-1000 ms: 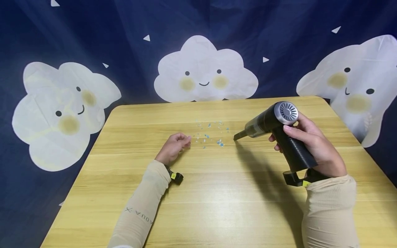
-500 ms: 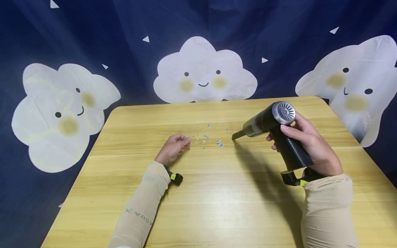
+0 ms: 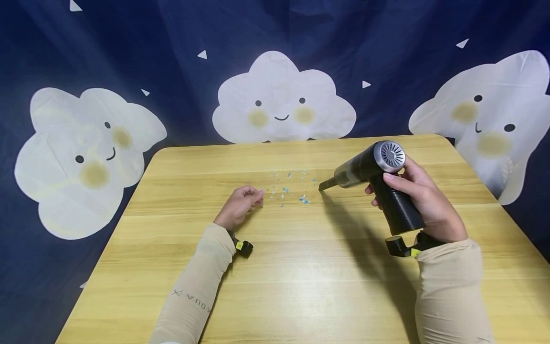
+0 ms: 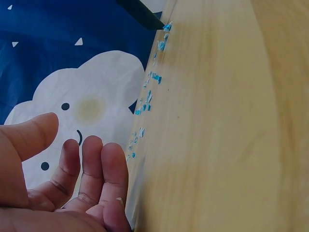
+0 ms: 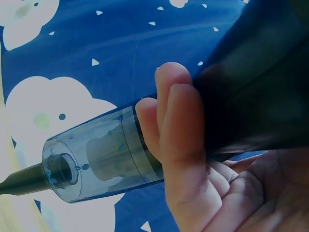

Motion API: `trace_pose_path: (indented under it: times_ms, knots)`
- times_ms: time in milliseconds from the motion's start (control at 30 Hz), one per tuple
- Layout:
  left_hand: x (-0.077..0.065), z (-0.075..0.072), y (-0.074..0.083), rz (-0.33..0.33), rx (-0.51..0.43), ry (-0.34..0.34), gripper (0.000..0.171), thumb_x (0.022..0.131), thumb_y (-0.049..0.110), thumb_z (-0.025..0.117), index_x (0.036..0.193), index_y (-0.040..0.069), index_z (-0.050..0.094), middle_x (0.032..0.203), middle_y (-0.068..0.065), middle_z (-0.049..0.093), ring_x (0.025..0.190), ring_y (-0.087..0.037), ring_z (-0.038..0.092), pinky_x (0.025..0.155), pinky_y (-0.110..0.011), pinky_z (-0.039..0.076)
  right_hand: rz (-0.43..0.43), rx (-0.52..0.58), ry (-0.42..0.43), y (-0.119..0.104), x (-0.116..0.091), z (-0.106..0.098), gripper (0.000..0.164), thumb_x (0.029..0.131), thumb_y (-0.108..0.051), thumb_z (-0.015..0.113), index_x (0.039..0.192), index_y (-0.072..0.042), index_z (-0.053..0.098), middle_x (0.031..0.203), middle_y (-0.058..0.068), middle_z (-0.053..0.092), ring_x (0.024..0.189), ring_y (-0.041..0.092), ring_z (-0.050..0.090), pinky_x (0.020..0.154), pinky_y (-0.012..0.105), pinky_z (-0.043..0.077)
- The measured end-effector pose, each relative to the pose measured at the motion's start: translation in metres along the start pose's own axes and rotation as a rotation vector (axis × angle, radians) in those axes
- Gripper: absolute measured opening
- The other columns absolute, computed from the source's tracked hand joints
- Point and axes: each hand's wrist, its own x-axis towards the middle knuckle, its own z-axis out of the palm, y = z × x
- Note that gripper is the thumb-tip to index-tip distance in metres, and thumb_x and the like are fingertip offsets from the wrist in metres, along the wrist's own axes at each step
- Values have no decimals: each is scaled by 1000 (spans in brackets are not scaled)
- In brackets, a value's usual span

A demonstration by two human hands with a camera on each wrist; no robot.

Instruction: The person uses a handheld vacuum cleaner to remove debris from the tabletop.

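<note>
My right hand [image 3: 429, 203] grips the black handle of a handheld vacuum cleaner [image 3: 393, 198], its fingers wrapped round it. A clear dust cup [image 5: 91, 152] with a filter inside shows in the right wrist view. The vacuum's narrow dark nozzle [image 3: 328, 184] points down and left, its tip right at the edge of a scatter of blue and white paper scraps [image 3: 304, 199]. On the other side of the scraps lies my left hand [image 3: 239, 204], holding nothing, its fingers loosely bent. Seen from the left wrist, the scraps [image 4: 157, 77] spread between those fingers and the nozzle tip [image 4: 149, 19].
A light wooden table [image 3: 283, 282] carries everything. Behind it hangs a dark blue curtain [image 3: 185, 28] with smiling white clouds [image 3: 283, 86]. Small black cameras are strapped to both wrists, the left camera [image 3: 246, 247] close to the tabletop.
My right hand has moved slightly left with the vacuum, bringing the nozzle tip closer to the scraps. The left hand has stayed in place.
</note>
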Motion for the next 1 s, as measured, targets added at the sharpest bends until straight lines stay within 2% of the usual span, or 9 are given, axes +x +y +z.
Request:
trace_pose_path:
  times_ms: [167, 300, 400, 533, 767, 1000]
  knots:
    - [0, -1, 2, -10, -18, -14, 29, 98, 24, 53, 106, -5, 53, 115, -26, 54, 108, -37, 55, 80, -36, 40, 5, -19, 18, 2, 2, 0, 34, 98, 6, 36, 131, -4, 38, 91, 16, 68, 76, 24, 68, 63, 32, 59]
    - [-12, 2, 15, 1, 6, -17, 27, 99, 20, 51, 105, -6, 53, 114, -27, 54, 108, -39, 55, 82, -39, 41, 4, -48, 39, 4, 2, 0, 34, 98, 6, 37, 130, -5, 40, 92, 15, 67, 77, 24, 68, 63, 33, 59]
    - [-11, 2, 13, 12, 4, -15, 29, 99, 22, 52, 105, -6, 53, 113, -25, 55, 108, -39, 55, 82, -38, 41, 9, -77, 54, 5, 2, 0, 34, 98, 5, 37, 130, -5, 40, 91, 15, 68, 76, 25, 67, 62, 34, 59]
    - [1, 0, -2, 11, -6, -2, 29, 98, 26, 55, 103, -2, 54, 109, -20, 56, 105, -35, 57, 78, -34, 40, 12, -94, 59, 6, 2, 1, 34, 98, 5, 37, 131, -6, 40, 92, 15, 67, 77, 25, 67, 62, 35, 59]
    - [1, 0, -2, 19, 3, 17, 23, 98, 25, 55, 96, 2, 55, 103, -15, 58, 98, -30, 59, 75, -32, 41, 3, -94, 60, 6, 3, 0, 34, 98, 5, 37, 130, -6, 41, 95, 13, 66, 79, 24, 67, 62, 35, 59]
    - [-1, 0, -1, 17, 9, 12, 25, 98, 25, 54, 99, 0, 55, 104, -15, 58, 98, -29, 59, 76, -32, 42, 9, -89, 60, 5, 4, 1, 34, 98, 5, 37, 130, -6, 41, 93, 13, 67, 78, 24, 67, 62, 35, 59]
